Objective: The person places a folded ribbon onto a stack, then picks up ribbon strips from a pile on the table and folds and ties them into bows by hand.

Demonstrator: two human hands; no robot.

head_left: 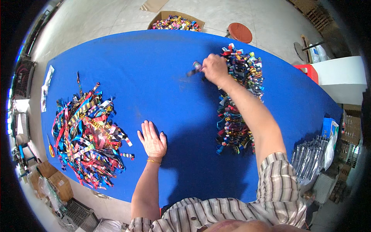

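Observation:
My left hand [153,143] lies flat on the blue tabletop [154,85], fingers stretched out, with nothing under it that I can see. My right hand [215,69] is closed on a small patterned ribbon strip [197,67], purple and dark, whose blurred end sticks out to the left. That hand is at the far end of a long stacked row of folded ribbon strips [241,73] running down the right half of the table. Left of my left hand spreads a loose, tangled heap of multicoloured ribbon strips [91,135].
Beyond the far edge stand a cardboard box [199,22] of colourful pieces and a round red stool [240,33]. Clear plastic bags [308,158] lie at the right edge. Orange-handled scissors [51,150] rest at the left edge; a shiny wrapper [46,88] is farther back.

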